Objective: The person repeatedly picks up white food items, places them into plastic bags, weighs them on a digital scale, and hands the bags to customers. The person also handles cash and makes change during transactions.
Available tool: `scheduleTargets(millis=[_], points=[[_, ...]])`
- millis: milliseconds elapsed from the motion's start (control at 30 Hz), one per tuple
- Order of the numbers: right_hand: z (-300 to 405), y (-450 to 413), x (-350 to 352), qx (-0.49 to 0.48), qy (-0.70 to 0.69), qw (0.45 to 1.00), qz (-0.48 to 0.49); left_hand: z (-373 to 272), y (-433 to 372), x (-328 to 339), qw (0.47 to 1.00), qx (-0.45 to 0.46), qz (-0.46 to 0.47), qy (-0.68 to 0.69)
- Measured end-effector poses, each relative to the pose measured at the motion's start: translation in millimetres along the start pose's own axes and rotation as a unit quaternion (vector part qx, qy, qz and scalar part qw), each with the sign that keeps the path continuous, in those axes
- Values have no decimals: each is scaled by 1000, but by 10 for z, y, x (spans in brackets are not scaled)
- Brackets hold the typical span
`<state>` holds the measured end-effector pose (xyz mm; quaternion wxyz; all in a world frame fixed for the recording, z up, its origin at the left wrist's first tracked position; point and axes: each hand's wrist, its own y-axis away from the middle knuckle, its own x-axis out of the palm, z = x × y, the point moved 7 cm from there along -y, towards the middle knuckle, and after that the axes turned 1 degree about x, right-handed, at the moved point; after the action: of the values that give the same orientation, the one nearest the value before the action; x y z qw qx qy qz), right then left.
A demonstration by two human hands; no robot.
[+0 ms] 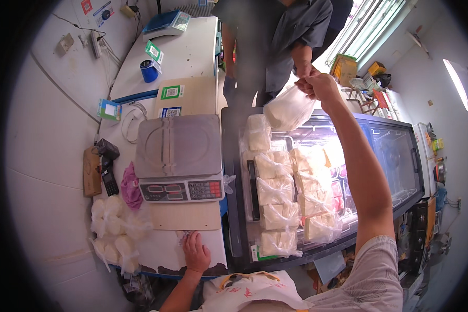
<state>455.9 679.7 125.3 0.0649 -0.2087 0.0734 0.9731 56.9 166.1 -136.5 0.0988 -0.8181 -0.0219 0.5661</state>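
Note:
My right hand [323,89], arm stretched out over the freezer, grips the gathered top of a whitish plastic bag [290,107]. Another person's hand [303,65] meets mine at the bag's top. The bag hangs full above the freezer's far edge; its contents cannot be made out. On the white counter near its front edge lies my left hand [197,252], palm down. A small crumpled paper-like item [183,238] is under its fingertips, mostly hidden. Bagged pale blocks, looking like tofu [277,216], stand in rows on the freezer's glass top.
A digital price scale [179,156] stands on the counter beside the freezer [238,249]. Left of it are a pink cloth [131,187], bagged pale lumps [113,218] and a card terminal [109,179]. Farther off are a blue speaker [149,71] and a second scale [167,22]. A person in dark clothes [275,35] stands opposite.

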Motion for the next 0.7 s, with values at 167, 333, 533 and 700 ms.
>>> scheduleTargets(millis=[167,333,533,700], points=[[-121,-255,-351,-36,-51,994,-89,-36,-33,-3,1000,4,-5,13],[-394,-233,-825,-75,198,936,-282,-46,-56,45,999,11,-13,31],[-1236,1248,26,-37,-162,986,-21,189,182,117,996,11,-35,88],[-1940,2927,395,38,-112,993,11,431,291,-326,974,-163,-131,85]])
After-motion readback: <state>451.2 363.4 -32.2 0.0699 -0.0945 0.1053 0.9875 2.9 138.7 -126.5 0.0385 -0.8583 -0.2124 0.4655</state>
